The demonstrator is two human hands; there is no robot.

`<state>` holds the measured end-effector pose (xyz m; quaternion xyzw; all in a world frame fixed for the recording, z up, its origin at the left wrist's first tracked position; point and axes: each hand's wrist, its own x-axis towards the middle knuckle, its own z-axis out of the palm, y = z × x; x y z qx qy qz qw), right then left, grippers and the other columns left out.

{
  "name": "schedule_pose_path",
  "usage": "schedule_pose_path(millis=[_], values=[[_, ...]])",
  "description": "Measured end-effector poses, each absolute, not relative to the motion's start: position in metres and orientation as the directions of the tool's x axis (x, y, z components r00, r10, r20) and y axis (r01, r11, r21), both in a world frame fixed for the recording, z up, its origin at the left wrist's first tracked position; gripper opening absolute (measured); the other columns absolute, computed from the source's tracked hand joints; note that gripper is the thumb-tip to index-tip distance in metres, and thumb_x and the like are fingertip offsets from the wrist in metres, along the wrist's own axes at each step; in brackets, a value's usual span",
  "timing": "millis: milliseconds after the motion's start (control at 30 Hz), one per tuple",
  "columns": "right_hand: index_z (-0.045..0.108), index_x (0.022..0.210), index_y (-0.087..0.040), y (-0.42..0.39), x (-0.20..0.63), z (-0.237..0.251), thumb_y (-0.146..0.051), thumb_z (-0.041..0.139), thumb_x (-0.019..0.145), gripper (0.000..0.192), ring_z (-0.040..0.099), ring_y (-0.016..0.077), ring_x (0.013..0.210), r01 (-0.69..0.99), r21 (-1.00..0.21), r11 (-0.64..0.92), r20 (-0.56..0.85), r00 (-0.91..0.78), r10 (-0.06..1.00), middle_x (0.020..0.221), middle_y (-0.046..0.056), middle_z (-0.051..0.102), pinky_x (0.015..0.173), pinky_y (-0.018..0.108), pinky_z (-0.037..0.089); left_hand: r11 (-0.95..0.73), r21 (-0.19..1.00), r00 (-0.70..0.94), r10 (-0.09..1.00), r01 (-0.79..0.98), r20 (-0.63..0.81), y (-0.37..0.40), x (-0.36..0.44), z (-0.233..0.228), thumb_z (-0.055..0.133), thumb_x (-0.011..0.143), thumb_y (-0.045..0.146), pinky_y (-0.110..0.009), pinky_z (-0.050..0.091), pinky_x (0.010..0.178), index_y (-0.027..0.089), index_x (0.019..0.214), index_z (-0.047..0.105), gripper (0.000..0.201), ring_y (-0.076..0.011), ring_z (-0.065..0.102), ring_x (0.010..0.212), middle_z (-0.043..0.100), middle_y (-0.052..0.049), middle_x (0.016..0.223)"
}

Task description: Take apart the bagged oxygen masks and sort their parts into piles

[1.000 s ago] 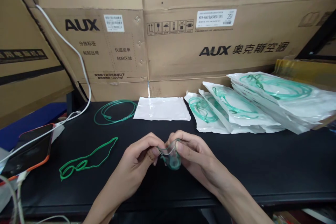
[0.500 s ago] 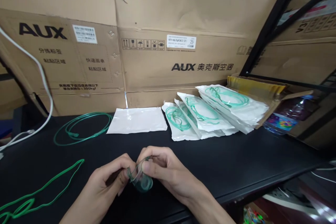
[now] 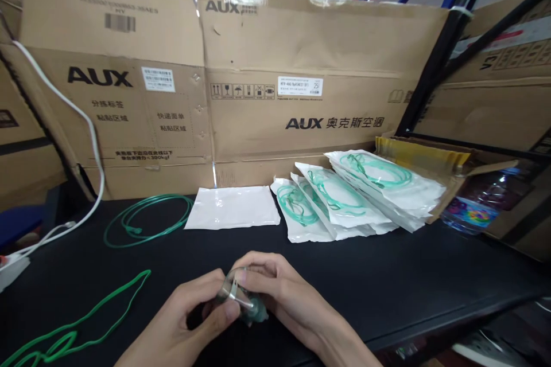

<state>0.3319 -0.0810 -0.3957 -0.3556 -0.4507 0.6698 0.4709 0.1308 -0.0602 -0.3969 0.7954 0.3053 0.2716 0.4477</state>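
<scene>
Both hands hold a small see-through green oxygen mask (image 3: 247,301) close to the front of the table. My left hand (image 3: 202,304) pinches one side of its rim with thumb and fingers. On the other side, my right hand (image 3: 275,284) grips the rim, its thumb beside a thin pale metal strip (image 3: 234,289). The mask's round connector end points down and to the right; the fingers cover much of the rim. A loose green elastic strap (image 3: 103,304) lies to the left. Behind it rests a coil of green tubing (image 3: 148,221).
A white packet (image 3: 232,208) lies flat behind the hands. To its right are several overlapping clear-and-white pouches (image 3: 344,198) with green tubing inside. A drink bottle (image 3: 477,203) stands at the right, and a white cable (image 3: 92,126) hangs at the left. Cardboard (image 3: 327,40) walls off the back.
The mask has turned in my hands, its connector end swinging to the right. My left thumb has shifted across onto its front. The camera view has tilted up slightly.
</scene>
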Motion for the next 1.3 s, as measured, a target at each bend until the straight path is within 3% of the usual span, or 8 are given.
schedule_pose_path(millis=[133,233,367,467,667,867,1000,1300], values=[[0.066,0.121,-0.026,-0.086,0.327,-0.398,-0.042,0.065,0.097,0.029,0.065,0.0174,0.100,0.026,-0.967,0.253,0.252,-0.033,0.967,0.113,0.005,0.065,0.079,0.026,0.054,-0.420,0.851,0.536,0.819,0.316,0.205,-0.055,0.137,-0.405,0.057,0.099,0.049,-0.025,0.048,0.075,0.025,0.099,0.078,0.032,-0.0204,0.060,0.088,0.066,-0.004,0.089],[0.061,0.136,-0.033,-0.093,0.327,-0.402,-0.034,0.053,0.105,0.033,0.057,0.0195,0.129,0.301,-0.838,0.455,0.431,-0.144,0.891,0.137,0.004,0.062,0.111,0.033,0.045,-0.402,0.871,0.447,0.858,0.282,0.252,-0.057,0.143,-0.402,0.057,0.099,0.046,-0.025,0.046,0.077,0.022,0.100,0.077,0.032,-0.0198,0.059,0.087,0.065,-0.004,0.089],[0.050,0.147,-0.034,-0.096,0.332,-0.420,-0.025,0.058,0.101,0.048,0.058,0.0192,0.132,0.424,-0.694,0.582,0.498,-0.302,0.813,0.145,0.004,0.059,0.113,0.030,0.045,-0.423,0.865,0.436,0.854,0.268,0.283,-0.068,0.149,-0.394,0.052,0.103,0.039,-0.024,0.043,0.068,0.018,0.078,0.070,0.038,-0.0152,0.053,0.074,0.061,-0.001,0.078],[0.053,0.143,-0.033,-0.095,0.338,-0.434,-0.027,0.055,0.103,0.041,0.064,0.0190,0.124,0.467,-0.670,0.577,0.495,-0.298,0.816,0.140,0.006,0.063,0.107,0.028,0.051,-0.462,0.813,0.483,0.835,0.354,0.265,-0.075,0.142,-0.389,0.052,0.104,0.035,-0.023,0.043,0.069,0.020,0.081,0.072,0.035,-0.0134,0.056,0.071,0.064,0.002,0.077],[0.062,0.134,-0.030,-0.098,0.343,-0.434,-0.039,0.060,0.100,0.035,0.067,0.0241,0.121,0.554,-0.690,0.466,0.465,-0.154,0.872,0.133,0.008,0.068,0.105,0.034,0.054,-0.456,0.554,0.283,0.884,0.696,0.372,-0.078,0.058,-0.396,0.059,0.101,0.039,-0.035,0.046,0.101,0.031,0.113,0.075,0.021,-0.0218,0.065,0.108,0.073,0.000,0.113],[0.062,0.134,-0.035,-0.097,0.341,-0.434,-0.043,0.062,0.098,0.037,0.068,0.0232,0.119,0.514,-0.753,0.412,0.411,-0.122,0.903,0.130,0.003,0.071,0.102,0.035,0.055,-0.350,0.263,0.186,0.850,0.899,0.493,-0.090,-0.044,-0.426,0.057,0.097,0.056,-0.043,0.052,0.097,0.033,0.116,0.073,0.033,-0.0276,0.068,0.108,0.071,-0.002,0.117],[0.063,0.133,-0.034,-0.097,0.341,-0.433,-0.045,0.062,0.098,0.037,0.067,0.0231,0.120,0.492,-0.785,0.377,0.378,-0.102,0.920,0.131,0.003,0.070,0.104,0.036,0.054,-0.395,0.267,0.233,0.844,0.879,0.483,-0.089,-0.033,-0.438,0.051,0.102,0.051,-0.034,0.056,0.090,0.032,0.109,0.075,0.031,-0.0229,0.071,0.101,0.073,-0.001,0.110],[0.063,0.130,-0.029,-0.097,0.335,-0.423,-0.042,0.065,0.096,0.036,0.068,0.0259,0.114,0.385,-0.860,0.335,0.328,-0.085,0.941,0.124,0.006,0.071,0.102,0.041,0.053,-0.496,0.353,0.415,0.865,0.794,0.282,-0.068,0.097,-0.405,0.057,0.102,0.028,-0.037,0.053,0.090,0.034,0.112,0.079,0.024,-0.0224,0.067,0.096,0.073,-0.001,0.108]])
